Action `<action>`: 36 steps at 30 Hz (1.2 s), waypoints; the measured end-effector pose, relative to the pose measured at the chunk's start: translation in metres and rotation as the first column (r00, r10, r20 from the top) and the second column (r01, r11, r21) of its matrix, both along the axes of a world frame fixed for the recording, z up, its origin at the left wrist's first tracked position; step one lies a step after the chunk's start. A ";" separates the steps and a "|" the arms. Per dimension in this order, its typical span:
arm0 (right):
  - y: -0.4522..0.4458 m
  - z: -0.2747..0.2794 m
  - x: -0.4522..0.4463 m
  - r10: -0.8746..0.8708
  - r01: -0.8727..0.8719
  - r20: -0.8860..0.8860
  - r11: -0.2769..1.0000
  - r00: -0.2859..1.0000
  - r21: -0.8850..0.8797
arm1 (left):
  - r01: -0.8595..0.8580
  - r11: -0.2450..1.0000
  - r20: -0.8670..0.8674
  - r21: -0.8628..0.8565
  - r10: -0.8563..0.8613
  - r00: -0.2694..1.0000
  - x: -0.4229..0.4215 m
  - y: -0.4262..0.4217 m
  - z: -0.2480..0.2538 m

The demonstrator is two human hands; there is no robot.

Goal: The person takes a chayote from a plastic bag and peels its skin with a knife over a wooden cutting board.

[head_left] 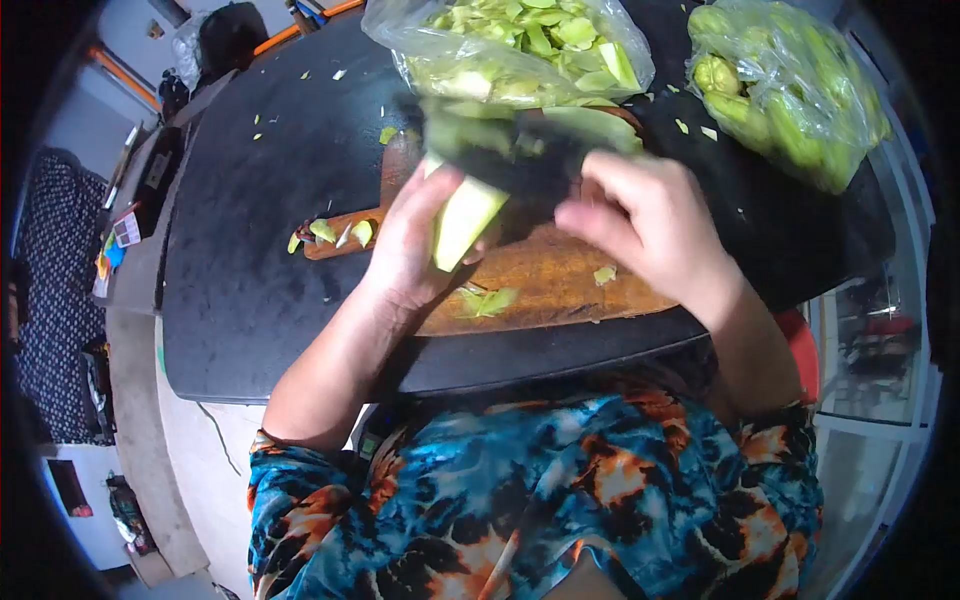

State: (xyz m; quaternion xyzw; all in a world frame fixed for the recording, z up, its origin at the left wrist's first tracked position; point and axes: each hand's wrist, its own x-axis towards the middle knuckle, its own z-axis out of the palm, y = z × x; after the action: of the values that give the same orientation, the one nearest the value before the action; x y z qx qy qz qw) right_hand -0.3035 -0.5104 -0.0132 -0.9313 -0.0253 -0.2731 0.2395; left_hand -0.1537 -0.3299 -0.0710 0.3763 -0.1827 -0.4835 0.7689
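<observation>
My left hand (pixel 415 235) is closed around a pale green peeled vegetable piece (pixel 465 225), held tilted above the wooden cutting board (pixel 560 270). To its right, my right hand (pixel 645 215) has curled fingers around what looks like a dark, broad knife (pixel 545 155). Motion smears the blade, which reaches left over the top of the vegetable, and a blurred green patch shows at its far end. Thin green peelings (pixel 487 301) lie on the board near its front edge, and more rest on the board's handle (pixel 340 235) at the left.
An open plastic bag (pixel 510 70) of green peelings stands beyond the board. At the back right sits a clear bag (pixel 790 95) of whole green vegetables. Small scraps dot the black table (pixel 260 290). A red object (pixel 803 350) shows beyond the table's right front edge.
</observation>
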 end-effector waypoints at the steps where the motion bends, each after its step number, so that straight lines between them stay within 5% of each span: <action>1: -0.010 -0.002 0.005 -0.155 0.153 -0.101 0.988 0.983 -0.022 | -0.086 0.995 0.159 0.048 0.077 0.984 -0.012 -0.003 0.022; 2: -0.026 -0.012 0.013 -0.180 0.194 -0.106 0.971 0.978 0.139 | -0.207 0.973 0.277 0.106 0.171 0.946 -0.021 -0.007 0.028; 4: -0.039 -0.010 0.007 -0.168 0.186 -0.091 0.947 0.982 0.262 | -0.167 0.984 0.263 0.063 0.145 0.954 -0.015 -0.007 0.024; 10: -0.002 0.001 -0.023 0.160 -0.145 -0.098 0.978 0.982 0.148 | -0.169 0.984 0.227 0.054 0.153 0.962 -0.012 -0.001 0.016; 11: 0.004 -0.003 -0.022 0.186 -0.183 -0.032 0.980 0.982 0.081 | -0.161 0.987 0.411 0.024 0.137 0.901 -0.009 0.000 0.011; 13: 0.011 -0.008 -0.022 0.224 -0.223 0.040 0.975 0.974 -0.019 | -0.147 0.988 0.413 0.038 0.118 0.903 -0.012 -0.001 0.018; 14: 0.011 -0.007 -0.023 0.226 -0.226 0.020 0.974 0.974 -0.015 | -0.141 0.987 0.232 0.079 0.119 0.965 -0.016 -0.002 0.026; 16: 0.011 -0.003 -0.023 0.234 -0.234 -0.018 0.972 0.972 -0.011 | -0.063 0.997 0.231 0.034 0.053 0.972 -0.012 -0.002 0.023; 18: 0.005 -0.005 -0.018 0.129 -0.130 -0.015 0.979 0.992 -0.157 | -0.067 0.994 0.264 0.088 0.042 0.963 -0.010 0.001 0.012; 22: -0.055 -0.030 0.009 -0.261 0.258 0.018 0.959 0.965 0.118 | -0.018 0.991 0.351 0.132 -0.030 0.936 -0.024 -0.002 0.024; 25: -0.057 -0.017 -0.008 -0.143 0.147 -0.033 0.964 0.989 0.222 | -0.143 0.984 0.337 0.105 0.100 0.936 -0.016 -0.003 0.022; 28: -0.043 -0.004 -0.022 0.048 -0.021 -0.092 0.961 0.995 0.277 | -0.217 0.963 0.608 0.160 0.077 0.790 -0.005 -0.003 0.021; 36: -0.024 0.011 -0.032 0.339 -0.341 -0.137 0.940 0.931 0.012 | 0.095 0.992 0.446 0.084 -0.123 0.887 0.008 -0.002 0.015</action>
State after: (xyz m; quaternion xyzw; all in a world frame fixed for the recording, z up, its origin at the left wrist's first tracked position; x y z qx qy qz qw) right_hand -0.3356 -0.5342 -0.0024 -0.9309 -0.1711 -0.1626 0.2786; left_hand -0.1452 -0.3320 -0.0555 0.4900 -0.3617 -0.4309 0.6659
